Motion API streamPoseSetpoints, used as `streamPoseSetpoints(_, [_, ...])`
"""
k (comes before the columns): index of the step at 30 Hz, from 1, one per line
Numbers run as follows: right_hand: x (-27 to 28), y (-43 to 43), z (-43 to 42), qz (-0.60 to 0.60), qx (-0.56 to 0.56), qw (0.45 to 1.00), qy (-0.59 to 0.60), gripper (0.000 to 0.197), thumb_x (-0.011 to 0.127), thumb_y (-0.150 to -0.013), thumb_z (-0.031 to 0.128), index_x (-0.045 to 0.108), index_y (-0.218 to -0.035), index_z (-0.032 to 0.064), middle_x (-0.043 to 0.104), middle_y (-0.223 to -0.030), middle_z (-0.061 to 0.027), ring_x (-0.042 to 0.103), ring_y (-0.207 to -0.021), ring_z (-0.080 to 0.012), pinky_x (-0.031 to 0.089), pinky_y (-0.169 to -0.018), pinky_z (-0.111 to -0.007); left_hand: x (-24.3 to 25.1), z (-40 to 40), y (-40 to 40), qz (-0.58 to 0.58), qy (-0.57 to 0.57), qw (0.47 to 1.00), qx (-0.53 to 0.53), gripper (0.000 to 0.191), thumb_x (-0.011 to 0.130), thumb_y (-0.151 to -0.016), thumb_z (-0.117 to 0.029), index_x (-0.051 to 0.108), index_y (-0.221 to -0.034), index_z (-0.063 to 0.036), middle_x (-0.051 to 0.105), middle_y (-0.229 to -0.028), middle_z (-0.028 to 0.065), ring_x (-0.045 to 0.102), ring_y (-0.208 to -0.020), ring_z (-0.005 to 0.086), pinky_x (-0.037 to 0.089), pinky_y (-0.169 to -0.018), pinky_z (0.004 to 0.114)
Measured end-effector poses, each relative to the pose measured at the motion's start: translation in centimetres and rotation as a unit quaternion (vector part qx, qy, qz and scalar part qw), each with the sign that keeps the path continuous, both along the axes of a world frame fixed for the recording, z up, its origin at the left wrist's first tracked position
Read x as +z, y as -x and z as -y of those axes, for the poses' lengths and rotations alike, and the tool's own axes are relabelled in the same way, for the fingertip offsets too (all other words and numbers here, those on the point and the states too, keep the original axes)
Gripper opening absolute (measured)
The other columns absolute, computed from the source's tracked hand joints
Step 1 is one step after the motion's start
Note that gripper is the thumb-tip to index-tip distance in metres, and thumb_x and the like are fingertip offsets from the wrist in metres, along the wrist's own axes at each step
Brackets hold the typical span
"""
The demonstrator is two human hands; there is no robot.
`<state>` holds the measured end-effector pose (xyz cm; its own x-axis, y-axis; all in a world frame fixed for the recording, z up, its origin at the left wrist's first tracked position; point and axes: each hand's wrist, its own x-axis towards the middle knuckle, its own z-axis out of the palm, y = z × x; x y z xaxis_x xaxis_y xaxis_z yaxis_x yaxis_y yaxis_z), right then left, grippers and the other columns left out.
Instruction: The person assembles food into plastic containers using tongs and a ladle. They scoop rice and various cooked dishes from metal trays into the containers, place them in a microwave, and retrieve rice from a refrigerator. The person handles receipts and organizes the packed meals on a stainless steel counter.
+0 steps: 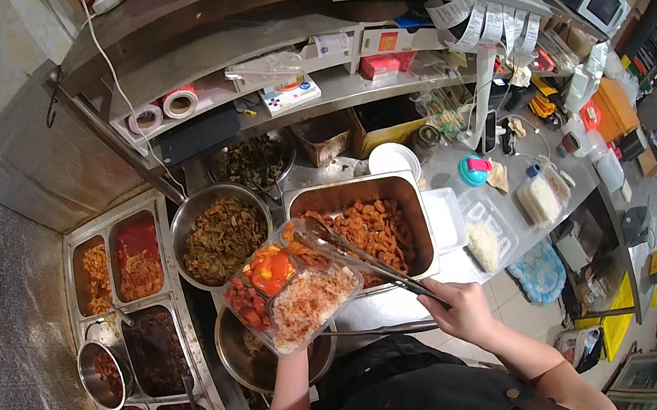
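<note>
A clear plastic compartment tray (281,293) rests on my left hand (293,357), which is mostly hidden beneath it. White rice with brown sauce (313,303) fills its largest compartment. Tomato and egg (272,269), diced reddish meat (248,304) and some fried pieces sit in the others. My right hand (464,307) grips metal tongs (379,265), whose tips lie over the tray's upper right compartment; whether they pinch food cannot be told. Just behind the tray stands a deep steel pan (424,221) of fried battered pieces (371,224).
Steel bowls of cooked greens (223,240) and dark vegetables (248,163) stand behind and left. Sauced dishes fill a steam-table (179,297) at left. White containers (444,217), a clear box with rice (484,243) and a turquoise-lidded bottle (473,171) are at right. A shelf (347,86) overhangs the back.
</note>
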<state>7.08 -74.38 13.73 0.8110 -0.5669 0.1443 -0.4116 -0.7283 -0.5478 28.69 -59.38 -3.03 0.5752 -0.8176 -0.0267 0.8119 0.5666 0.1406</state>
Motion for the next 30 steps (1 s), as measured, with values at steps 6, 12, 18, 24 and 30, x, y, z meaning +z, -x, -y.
streamPoseSetpoints(6, [-0.3,0.0,2.4,0.026,-0.08,0.992,-0.091,0.018,0.064,-0.08,0.017,0.066,-0.091,0.0023,0.057,-0.054,-0.0152,0.058,-0.049,-0.0295,0.045,-0.047,-0.033,-0.5,-1.5,0.2,0.001,-0.005,1.0,-0.002,0.075,0.05,-0.082,-0.057,0.034,-0.135,-0.0069,0.04,-0.135,0.0165,0.042,-0.121,0.0353,0.035,-0.1,0.05])
streamPoseSetpoints(12, [-9.4,-2.3,7.5,-0.191,0.018,0.97,0.152,0.018,0.063,-0.073,0.022,0.054,-0.067,0.0078,0.057,-0.054,-0.0123,0.06,-0.051,-0.0299,0.048,-0.048,-0.04,-1.3,-5.1,0.8,0.005,-0.01,1.0,-0.01,0.075,0.051,-0.082,-0.057,0.033,-0.135,-0.0068,0.04,-0.135,0.0164,0.042,-0.121,0.0352,0.035,-0.1,0.05])
streamPoseSetpoints(18, [-15.1,-5.8,7.3,-0.23,0.055,0.958,0.165,0.017,0.063,-0.072,0.02,0.061,-0.062,0.006,0.059,-0.057,-0.0146,0.062,-0.056,-0.0312,0.05,-0.053,-0.04,-1.8,-8.2,1.0,0.004,-0.028,1.0,-0.002,0.076,0.051,-0.081,-0.057,0.033,-0.135,-0.0067,0.039,-0.135,0.0164,0.041,-0.121,0.035,0.035,-0.1,0.05])
streamPoseSetpoints(24, [-13.9,-4.0,10.5,-0.158,0.005,0.977,-0.14,0.021,0.062,-0.078,0.023,0.068,-0.079,0.002,0.06,-0.058,-0.0132,0.059,-0.053,-0.0248,0.048,-0.054,-0.035,-2.2,-9.1,1.6,0.009,-0.028,1.0,0.004,0.076,0.052,-0.081,-0.057,0.032,-0.136,-0.0066,0.039,-0.136,0.0164,0.041,-0.122,0.0348,0.035,-0.1,0.05])
streamPoseSetpoints(30, [-11.9,-4.0,9.3,-0.146,-0.029,0.962,-0.227,0.027,0.061,-0.082,0.023,0.067,-0.082,-0.0026,0.058,-0.053,-0.0086,0.056,-0.049,-0.0138,0.046,-0.051,-0.029,-2.2,-8.7,1.1,0.005,-0.032,0.999,0.003,0.077,0.052,-0.081,-0.056,0.032,-0.136,-0.0065,0.038,-0.136,0.0163,0.041,-0.122,0.0347,0.035,-0.1,0.05])
